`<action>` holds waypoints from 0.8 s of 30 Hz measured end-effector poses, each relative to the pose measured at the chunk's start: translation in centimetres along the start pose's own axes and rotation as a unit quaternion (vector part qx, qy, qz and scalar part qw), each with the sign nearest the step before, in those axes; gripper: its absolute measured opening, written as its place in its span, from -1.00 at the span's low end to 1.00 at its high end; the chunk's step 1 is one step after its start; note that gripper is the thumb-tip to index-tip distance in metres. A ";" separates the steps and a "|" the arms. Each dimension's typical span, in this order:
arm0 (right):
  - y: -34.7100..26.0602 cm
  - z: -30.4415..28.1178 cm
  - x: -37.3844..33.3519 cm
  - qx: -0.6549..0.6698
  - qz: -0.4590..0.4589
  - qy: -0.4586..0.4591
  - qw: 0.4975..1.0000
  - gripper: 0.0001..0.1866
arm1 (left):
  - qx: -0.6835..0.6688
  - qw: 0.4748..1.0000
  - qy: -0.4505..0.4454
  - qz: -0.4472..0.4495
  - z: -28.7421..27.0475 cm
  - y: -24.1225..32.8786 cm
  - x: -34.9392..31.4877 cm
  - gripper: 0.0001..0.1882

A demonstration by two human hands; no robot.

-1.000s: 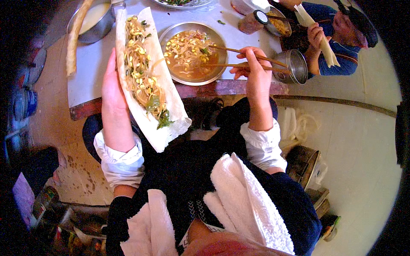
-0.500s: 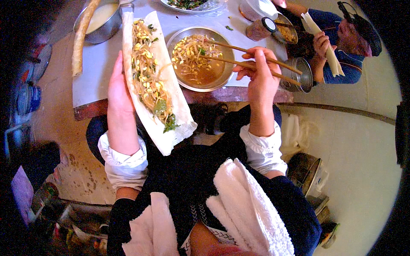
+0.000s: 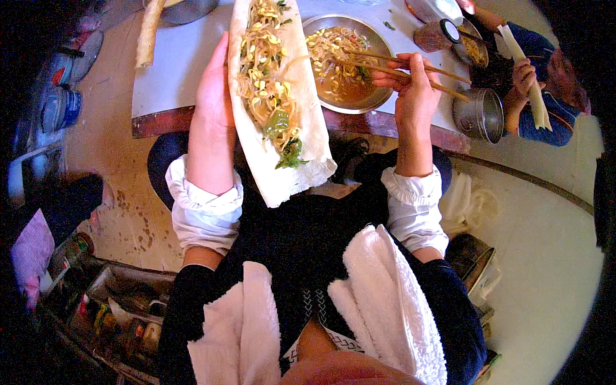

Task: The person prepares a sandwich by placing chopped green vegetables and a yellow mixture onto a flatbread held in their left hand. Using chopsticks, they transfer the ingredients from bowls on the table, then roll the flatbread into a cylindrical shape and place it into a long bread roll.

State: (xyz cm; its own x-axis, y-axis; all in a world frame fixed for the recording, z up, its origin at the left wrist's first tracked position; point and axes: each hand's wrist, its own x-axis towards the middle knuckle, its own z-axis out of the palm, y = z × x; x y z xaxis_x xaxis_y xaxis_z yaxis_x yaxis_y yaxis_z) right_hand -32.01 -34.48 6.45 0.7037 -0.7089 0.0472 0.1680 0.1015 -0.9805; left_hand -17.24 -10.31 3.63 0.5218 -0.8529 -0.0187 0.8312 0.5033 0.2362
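A long, pale flatbread [image 3: 311,151] lies lengthwise in my left hand [image 3: 215,96], which supports it along its left side; the fingers beneath are hidden. Bean sprouts with noodle-like strands and green leaves [image 3: 263,83] run down the flatbread's middle. My right hand [image 3: 416,90] grips a pair of wooden chopsticks [image 3: 449,75]. Their tips reach among more sprouts [image 3: 333,48] in a round metal bowl [image 3: 387,48] with brownish liquid. The flatbread's right edge overlaps the bowl's left rim from my viewpoint.
On the pale table [image 3: 163,83], a rolled flatbread [image 3: 149,35] juts past the left edge near a metal pot [image 3: 192,11]. At right stand a dark-lidded jar [image 3: 433,36], a food dish [image 3: 475,54] and a metal pot [image 3: 478,115]. Another person's hand [image 3: 524,76] holds a roll.
The whole view has shifted, putting things farther right and higher. The flatbread sits slightly closer over the bowl's left rim. My right hand has come nearer the bowl, chopsticks still among the sprouts.
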 end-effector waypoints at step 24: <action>-1.4 -2.9 1.0 0.216 -0.043 -0.009 0.976 -0.66 | 0.010 0.998 0.048 0.040 -0.5 0.1 -0.4 -0.49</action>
State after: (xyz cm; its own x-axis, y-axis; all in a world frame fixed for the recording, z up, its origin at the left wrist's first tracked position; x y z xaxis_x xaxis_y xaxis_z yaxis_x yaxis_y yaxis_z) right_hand -33.58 -37.36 7.35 0.6863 -0.7152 0.1325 0.4983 0.3297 -0.8019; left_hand -17.26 -9.83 3.14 0.6032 -0.7923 -0.0913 0.7827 0.5660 0.2590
